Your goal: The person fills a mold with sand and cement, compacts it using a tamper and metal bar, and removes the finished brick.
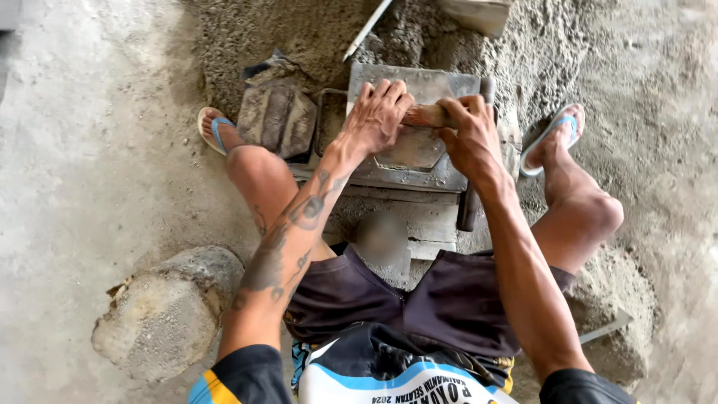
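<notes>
Closest to the lens, the dark shorts (449,299) and the hem of a blue-and-white jersey (374,374) are filling the bottom of the head view; the person is sitting low on a cement-crusted block (613,314), knees spread, blue flip-flops (550,138) planted in the grey sand-cement mix (314,30).

Both arms are reaching forward over the grey steel press mould (407,161) standing between the feet. The left hand (378,116), tattooed forearm behind it, is closing its fingers over the left end of a worn brown wooden handle (428,114). The right hand (471,135) is wrapping fully round the same handle just beside it, thumb tucked under. So both hands are gripping firmly, nothing loose in either, and the handle is lying across the top of the mould's lid plate.

Where it could go wrong, to my eye: the fingers are sitting right over the plate's edge, so a sudden drop could be pinching them against the steel. The feet in open sandals are close on either side, so a slipping mould or falling block could be landing on bare toes. Gritty, damp palms could also be sliding on that smooth wood.

On containers: the mould is covered by its plate, so I cannot tell what is inside. Just left of it, a dark metal-framed tray (329,120) seems to be holding grey mix, beside a cast grey block (278,116). A rounded lump of hardened concrete (168,314) is resting by the left elbow.
</notes>
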